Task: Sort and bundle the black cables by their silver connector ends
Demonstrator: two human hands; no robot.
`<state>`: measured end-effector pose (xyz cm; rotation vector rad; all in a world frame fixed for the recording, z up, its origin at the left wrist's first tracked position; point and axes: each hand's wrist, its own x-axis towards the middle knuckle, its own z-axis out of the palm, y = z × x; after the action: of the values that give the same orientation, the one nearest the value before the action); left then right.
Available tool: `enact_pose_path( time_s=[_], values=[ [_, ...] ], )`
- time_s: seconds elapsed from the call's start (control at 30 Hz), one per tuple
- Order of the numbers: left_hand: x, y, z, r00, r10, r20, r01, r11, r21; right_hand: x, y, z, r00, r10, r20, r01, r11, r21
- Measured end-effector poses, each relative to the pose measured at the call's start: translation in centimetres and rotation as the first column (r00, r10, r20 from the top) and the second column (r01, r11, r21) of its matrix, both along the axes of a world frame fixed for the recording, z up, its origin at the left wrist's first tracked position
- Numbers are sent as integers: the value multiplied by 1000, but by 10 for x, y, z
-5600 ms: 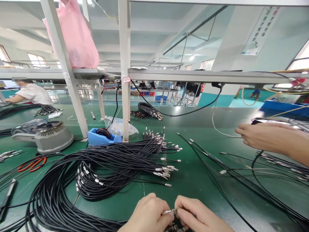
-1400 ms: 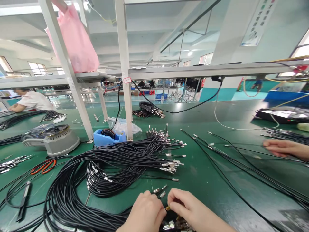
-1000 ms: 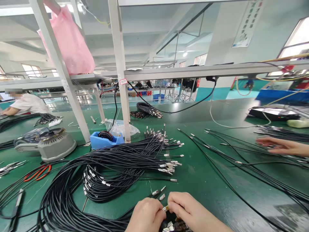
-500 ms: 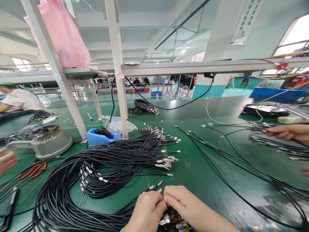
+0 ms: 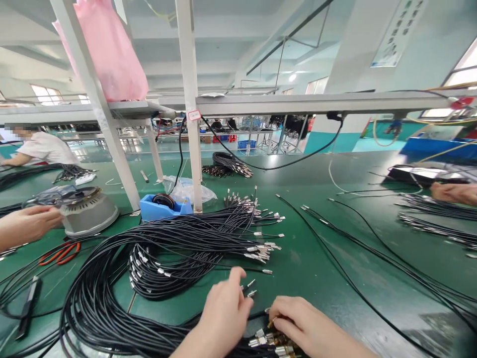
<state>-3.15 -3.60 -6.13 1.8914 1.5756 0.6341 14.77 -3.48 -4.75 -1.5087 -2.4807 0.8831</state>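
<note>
Pinching: the right hand has thumb and fingers together on a small brass-coloured fitting.
Fitting: at the left edge of the right hand, clearly the nearer one; the left hand is apart, farther left.
Left hand: fingers apart, index raised, no held thing visible.
Black cable: long axis roughly left to right, its end near the right fingertips.
Metal connectors: piled on the near side of the worktop, beside the right hand.

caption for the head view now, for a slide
Two bare hands, left open and right pinching a small connector, work beside a thick bundle of black cables on a green table.
</note>
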Motion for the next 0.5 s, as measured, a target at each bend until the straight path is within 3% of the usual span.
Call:
enact_pose_path(
  time_s=[0.1, 0.2, 0.33, 0.5],
  values=[
    [6, -14, 0, 978, -180, -104, 177, 983, -43, -4, 4, 4, 998, -34, -51, 34, 999, 8],
    [5, -19, 0, 952, -248, -178, 236, 968, -87, -7, 9, 6, 995, -41, -94, 41, 999, 3],
    [3, -18, -1, 979, -164, -121, 149, 981, -126, -8, 12, 4, 994, -52, -100, 56, 998, 36],
    [12, -11, -4, 999, -42, -23, 38, 988, -149, -4, 12, 4, 993, 26, -117, -22, 999, 38]
  ],
)
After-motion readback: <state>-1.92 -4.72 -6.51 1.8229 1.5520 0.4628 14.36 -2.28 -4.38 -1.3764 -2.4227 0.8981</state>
